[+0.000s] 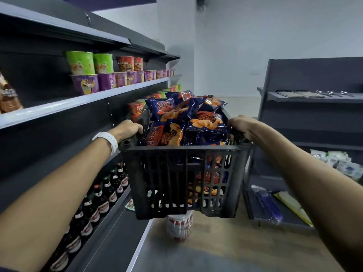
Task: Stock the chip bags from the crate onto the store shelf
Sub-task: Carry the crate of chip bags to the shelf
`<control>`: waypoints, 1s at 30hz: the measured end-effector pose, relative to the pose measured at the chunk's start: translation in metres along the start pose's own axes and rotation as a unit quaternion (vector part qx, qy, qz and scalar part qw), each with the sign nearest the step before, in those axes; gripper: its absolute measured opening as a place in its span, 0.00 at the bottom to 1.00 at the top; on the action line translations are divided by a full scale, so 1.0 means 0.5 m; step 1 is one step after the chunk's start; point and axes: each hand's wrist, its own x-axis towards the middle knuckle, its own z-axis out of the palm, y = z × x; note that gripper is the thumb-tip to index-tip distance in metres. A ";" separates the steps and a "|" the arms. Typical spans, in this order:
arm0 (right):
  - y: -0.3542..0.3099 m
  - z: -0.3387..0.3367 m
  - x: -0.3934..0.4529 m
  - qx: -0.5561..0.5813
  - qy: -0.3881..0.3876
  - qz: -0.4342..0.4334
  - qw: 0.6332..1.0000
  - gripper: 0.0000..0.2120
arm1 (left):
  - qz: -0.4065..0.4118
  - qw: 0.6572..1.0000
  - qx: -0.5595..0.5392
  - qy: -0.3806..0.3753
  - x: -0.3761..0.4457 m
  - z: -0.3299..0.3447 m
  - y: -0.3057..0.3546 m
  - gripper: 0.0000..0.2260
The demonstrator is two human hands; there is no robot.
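Observation:
A black slatted plastic crate (182, 179) hangs in the air in front of me, heaped with several blue and orange chip bags (188, 122). My left hand (127, 128) grips the crate's left rim; a white band sits on that wrist. My right hand (240, 124) grips the right rim. The store shelf unit (78, 103) runs along my left, with a dark stretch of shelf back level with the crate.
Noodle cups (92, 75) line the upper left shelf; dark bottles (102, 197) fill a lower one. A red and white tub (179, 226) stands on the floor under the crate. A second dark shelf unit (314, 107) with packets and spoons stands at right.

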 end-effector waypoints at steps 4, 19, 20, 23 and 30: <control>0.008 0.010 0.145 0.016 -0.009 0.016 1.000 0.08 | -0.011 1.000 -0.005 0.003 0.128 0.052 -0.012 0.07; 0.104 0.164 0.657 0.000 -0.007 0.063 0.998 0.06 | -0.021 0.999 0.012 -0.042 0.619 0.203 -0.140 0.08; 0.106 0.172 0.678 0.003 -0.005 0.067 0.998 0.07 | -0.025 0.999 0.013 -0.043 0.644 0.211 -0.143 0.09; 0.107 0.192 0.741 0.009 -0.001 0.069 0.998 0.07 | -0.032 0.998 0.016 -0.043 0.710 0.223 -0.154 0.07; 0.148 0.230 0.874 -0.011 0.007 0.046 0.999 0.07 | -0.057 0.997 0.024 -0.038 0.802 0.273 -0.196 0.12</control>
